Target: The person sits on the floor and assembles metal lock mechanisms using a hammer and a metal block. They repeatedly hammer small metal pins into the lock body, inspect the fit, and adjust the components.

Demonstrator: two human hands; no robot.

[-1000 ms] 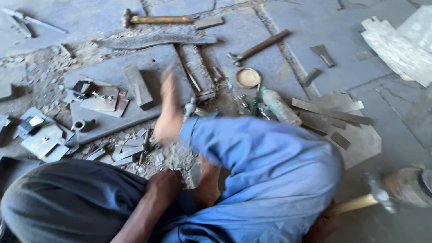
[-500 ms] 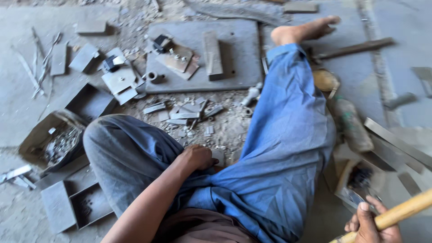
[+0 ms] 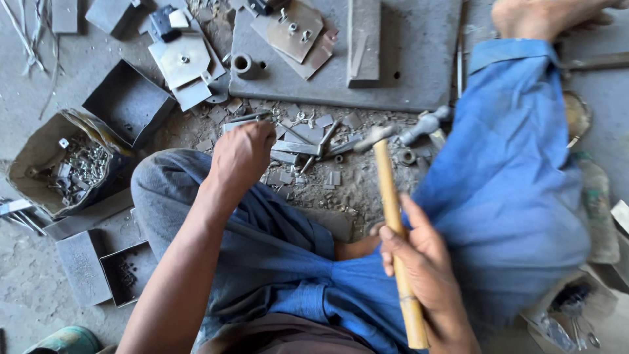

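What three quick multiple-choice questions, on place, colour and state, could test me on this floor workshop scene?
1. Where is the cardboard box of small metal bits?
A. At the picture's left
B. On the big metal plate
C. In the right hand

2. What colour is the hammer's handle?
A. Black
B. Pale wood
C. Red

3. What is the right hand doing?
A. Lying open on the floor
B. Gripping the hammer handle
C. Holding a cup

Answers: 1 A, the cardboard box sits far left, off the big metal plate. 2 B, the hammer has a light wooden handle. 3 B, the right hand wraps the handle, while the left hand reaches into the scrap pieces.
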